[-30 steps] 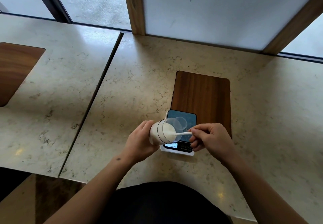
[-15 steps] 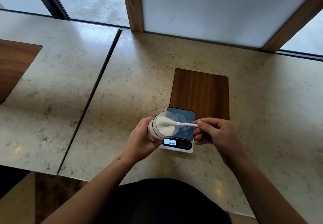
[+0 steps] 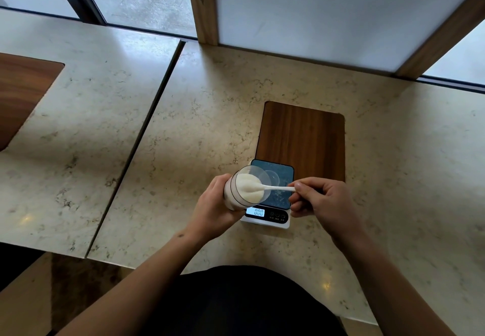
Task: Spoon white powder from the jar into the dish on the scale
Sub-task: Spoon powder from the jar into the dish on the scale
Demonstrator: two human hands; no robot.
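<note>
Left hand [image 3: 212,206] grips the jar [image 3: 242,191] tilted toward the scale [image 3: 270,199] for reach; right hand [image 3: 322,202] pinches the spoon [image 3: 265,187] in powder; clear dish [image 3: 273,177], seemingly empty, sits behind.

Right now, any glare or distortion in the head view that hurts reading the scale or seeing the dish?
Head view: scale display lit, digits legible; clear dish faint against the dark platform, partly behind the tilted jar; soft window glare on the marble counter; wide-angle bends the edges.
</note>
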